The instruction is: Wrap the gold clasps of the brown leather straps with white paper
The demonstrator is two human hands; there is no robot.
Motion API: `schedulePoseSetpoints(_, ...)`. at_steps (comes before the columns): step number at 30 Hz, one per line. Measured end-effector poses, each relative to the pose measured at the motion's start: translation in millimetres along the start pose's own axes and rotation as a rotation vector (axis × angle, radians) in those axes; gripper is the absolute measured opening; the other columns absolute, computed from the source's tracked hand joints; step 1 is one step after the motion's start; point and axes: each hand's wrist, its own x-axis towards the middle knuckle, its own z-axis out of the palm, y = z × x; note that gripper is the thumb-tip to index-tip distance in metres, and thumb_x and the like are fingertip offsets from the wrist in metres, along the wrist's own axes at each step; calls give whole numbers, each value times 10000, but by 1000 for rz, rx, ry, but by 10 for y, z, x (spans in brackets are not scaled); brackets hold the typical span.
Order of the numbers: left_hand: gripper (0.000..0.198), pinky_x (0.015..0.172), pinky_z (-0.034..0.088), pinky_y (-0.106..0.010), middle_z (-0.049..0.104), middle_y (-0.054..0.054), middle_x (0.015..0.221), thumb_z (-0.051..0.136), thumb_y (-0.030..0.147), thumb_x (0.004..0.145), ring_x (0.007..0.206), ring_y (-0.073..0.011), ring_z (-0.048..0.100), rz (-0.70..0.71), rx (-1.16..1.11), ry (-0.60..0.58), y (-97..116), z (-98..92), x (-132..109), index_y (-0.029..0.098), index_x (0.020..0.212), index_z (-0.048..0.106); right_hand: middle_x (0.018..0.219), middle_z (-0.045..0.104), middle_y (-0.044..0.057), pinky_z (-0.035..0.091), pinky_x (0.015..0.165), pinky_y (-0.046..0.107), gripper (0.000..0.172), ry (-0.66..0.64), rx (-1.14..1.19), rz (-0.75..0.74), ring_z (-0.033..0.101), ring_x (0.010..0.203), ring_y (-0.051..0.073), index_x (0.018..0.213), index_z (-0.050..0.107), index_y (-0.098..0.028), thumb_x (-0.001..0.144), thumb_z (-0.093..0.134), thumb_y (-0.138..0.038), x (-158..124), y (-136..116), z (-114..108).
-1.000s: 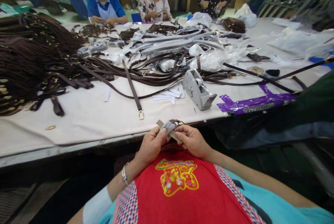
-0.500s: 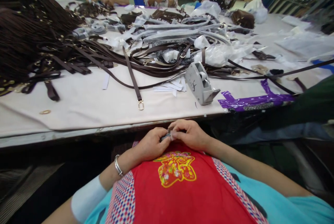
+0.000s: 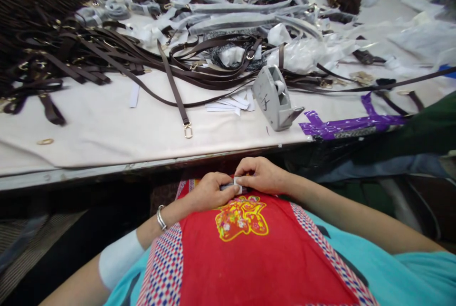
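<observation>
Head view: left hand (image 3: 210,193) and right hand (image 3: 262,177) pinch the wrapped piece (image 3: 235,186), its axis running nine-to-three between them.

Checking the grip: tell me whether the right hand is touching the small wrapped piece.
Touching. The head view shows the right hand closed over the small wrapped piece, the left hand pinching its other end.

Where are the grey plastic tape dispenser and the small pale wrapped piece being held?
Grey plastic tape dispenser (image 3: 266,105): head view, its side wall.
Small pale wrapped piece (image 3: 237,186): head view, its exposed middle.
</observation>
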Motion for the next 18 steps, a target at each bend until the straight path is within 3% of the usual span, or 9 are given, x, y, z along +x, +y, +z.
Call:
schedulePoseSetpoints(5, 317, 525, 346, -232, 575, 13, 580, 584, 407, 826, 568, -134, 485, -10, 64, -28, -49, 20, 12, 138, 734, 724, 734, 698, 18, 428, 589, 222, 116, -107, -312, -111, 608, 653, 132, 782, 737, -167, 788, 621, -160, 47, -83, -34)
schedulePoseSetpoints(8, 308, 534, 332, -238, 593, 9, 639, 537, 379, 854, 583, -129, 479, -17, 154, -33, -42, 23, 26, 134, 757, 697, 748, 658, 63, 402, 635, 273, 121, -19, -625, -344, 567, 690, 162, 751, 692, -136, 822, 595, -149, 42, -43, 36)
schedulePoseSetpoints(11, 286, 522, 308, -242, 559, 17, 609, 548, 378, 836, 568, -124, 449, -38, 201, -1, -24, 28, 42, 142, 713, 653, 719, 586, 80, 344, 650, 325, 241, 118, -904, -568, 489, 683, 181, 689, 628, -141, 900, 513, -169, 13, 44, 97)
schedulePoseSetpoints(14, 298, 505, 289, -240, 526, 25, 583, 558, 400, 814, 562, -121, 427, -91, 147, 41, -15, 29, 52, 151, 665, 622, 705, 550, 61, 313, 659, 333, 290, 177, -924, -678, 445, 679, 178, 704, 615, -155, 950, 467, -195, -24, 116, 105)
schedulePoseSetpoints(18, 314, 480, 268, -230, 482, 33, 569, 586, 451, 775, 545, -110, 389, -199, -32, 46, -24, 8, 66, 159, 660, 590, 765, 576, 60, 312, 679, 339, 242, 151, -896, -738, 455, 727, 183, 868, 654, -150, 986, 481, -271, -77, 138, 49)
